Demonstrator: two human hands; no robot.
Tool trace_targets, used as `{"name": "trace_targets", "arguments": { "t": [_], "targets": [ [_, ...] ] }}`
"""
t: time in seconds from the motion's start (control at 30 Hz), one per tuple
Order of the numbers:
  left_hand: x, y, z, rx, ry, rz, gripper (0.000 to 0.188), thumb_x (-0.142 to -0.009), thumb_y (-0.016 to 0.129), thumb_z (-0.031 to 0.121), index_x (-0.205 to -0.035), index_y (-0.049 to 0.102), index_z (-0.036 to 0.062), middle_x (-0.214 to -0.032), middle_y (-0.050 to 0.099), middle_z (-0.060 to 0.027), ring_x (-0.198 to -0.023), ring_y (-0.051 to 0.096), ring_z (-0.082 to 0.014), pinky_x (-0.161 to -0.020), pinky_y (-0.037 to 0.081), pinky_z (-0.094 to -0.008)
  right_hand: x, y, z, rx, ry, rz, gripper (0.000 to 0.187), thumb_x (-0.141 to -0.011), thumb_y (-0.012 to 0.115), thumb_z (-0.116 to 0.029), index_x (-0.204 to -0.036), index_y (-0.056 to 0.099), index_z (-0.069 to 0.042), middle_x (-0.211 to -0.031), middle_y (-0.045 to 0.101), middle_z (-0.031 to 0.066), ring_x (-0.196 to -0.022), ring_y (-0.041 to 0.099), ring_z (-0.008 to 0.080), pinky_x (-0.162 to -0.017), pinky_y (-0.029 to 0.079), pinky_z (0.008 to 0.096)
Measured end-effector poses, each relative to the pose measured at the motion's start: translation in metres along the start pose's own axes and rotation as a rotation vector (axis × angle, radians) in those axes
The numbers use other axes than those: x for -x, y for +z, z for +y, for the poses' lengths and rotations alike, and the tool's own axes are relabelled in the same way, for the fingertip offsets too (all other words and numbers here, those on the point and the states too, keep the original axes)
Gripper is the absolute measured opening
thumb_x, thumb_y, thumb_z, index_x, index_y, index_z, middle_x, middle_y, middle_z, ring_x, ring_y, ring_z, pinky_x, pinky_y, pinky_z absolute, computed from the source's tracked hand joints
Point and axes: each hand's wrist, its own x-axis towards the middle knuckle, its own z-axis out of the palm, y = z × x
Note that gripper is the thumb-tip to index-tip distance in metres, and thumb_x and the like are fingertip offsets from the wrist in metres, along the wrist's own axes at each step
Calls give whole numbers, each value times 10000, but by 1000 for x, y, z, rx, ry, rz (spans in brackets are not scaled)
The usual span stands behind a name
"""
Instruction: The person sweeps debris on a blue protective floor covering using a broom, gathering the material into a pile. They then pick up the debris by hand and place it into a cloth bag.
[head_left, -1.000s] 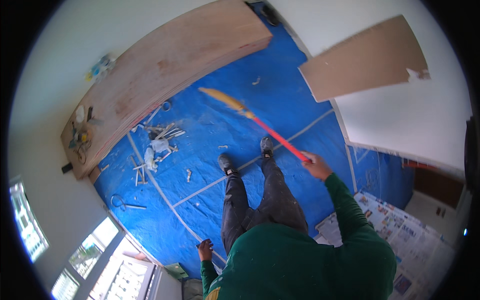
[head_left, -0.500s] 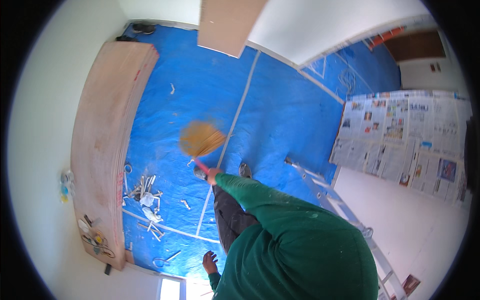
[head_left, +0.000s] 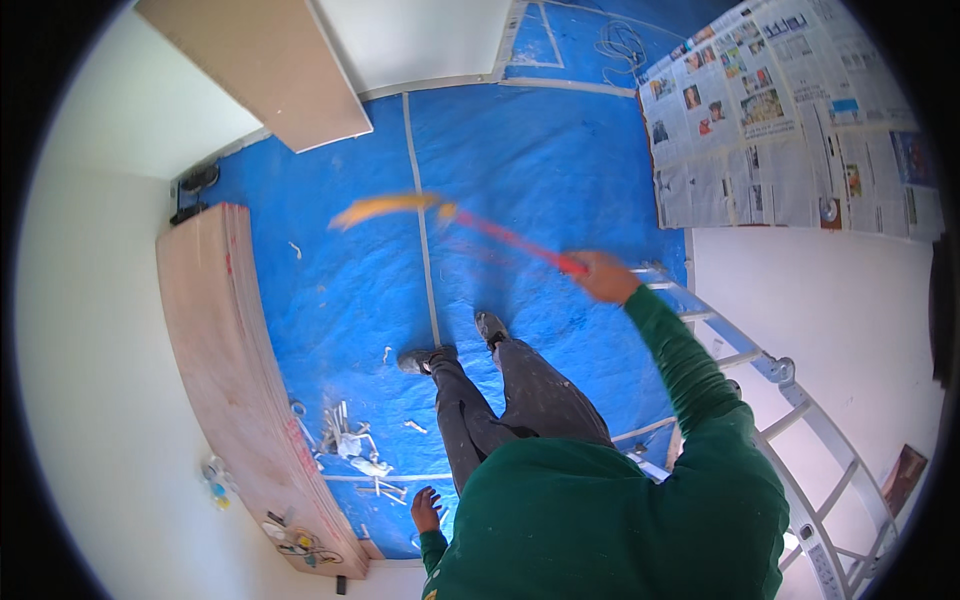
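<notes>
Right hand (head_left: 603,276) closed round red broom (head_left: 470,222) handle; sweep low over blue tarp (head_left: 540,160), toward debris (head_left: 350,440). Left hand (head_left: 427,508) open, empty.

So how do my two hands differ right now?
The right hand is stretched out in front, gripping the broom by its red handle; the left hand is empty. The right hand is closed and motion-blurred; the left hand hangs low by the hip, fingers spread. Both come out of green sleeves.
</notes>
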Motion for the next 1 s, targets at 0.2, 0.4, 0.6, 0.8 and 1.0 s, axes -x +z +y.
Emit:
{"name": "trace_targets", "arguments": {
  "t": [0.2,0.4,0.6,0.8,1.0],
  "targets": [
    [-4,36,61,-232,216,-89,343,-1021,480,273,-1221,629,37,-1068,703,-108,-907,694,-211,-665,544,-319,-100,-30,166,160,207,324,321,-824,649,-155,-1113,690,-23,-1037,706,232,-981,678,407,-837,556,466],
    [11,20,112,-411,265,29,356,-1031,476,284,-1222,621,22,-1049,710,-103,-904,694,-201,-667,529,-307,-134,189,191,198,338,-78,470,-782,681,-219,-1219,621,-57,-1119,687,234,-1041,675,372,-891,544,460],
    [-13,6,137,-728,331,-41,381,-1021,487,311,-1194,649,12,-1004,718,-129,-853,703,-220,-646,561,-334,-3,348,72,143,215,-420,358,-751,657,-204,-1048,742,-24,-1070,714,219,-983,705,345,-886,551,456],
    [-59,-17,164,-678,333,-135,401,-1014,486,336,-1162,679,17,-973,724,-150,-824,706,-252,-733,579,-367,48,164,-4,-81,343,-384,386,-781,667,-210,-1134,713,-62,-1096,706,221,-1038,688,362,-905,547,471],
    [-169,-61,227,-1033,598,-489,272,-925,601,310,-1044,708,90,-1019,712,-90,-949,675,-224,-804,550,-392,64,-40,-70,100,350,-27,318,-825,643,-166,-1137,664,-102,-910,721,157,-857,700,376,-749,547,506]
  ]
}}
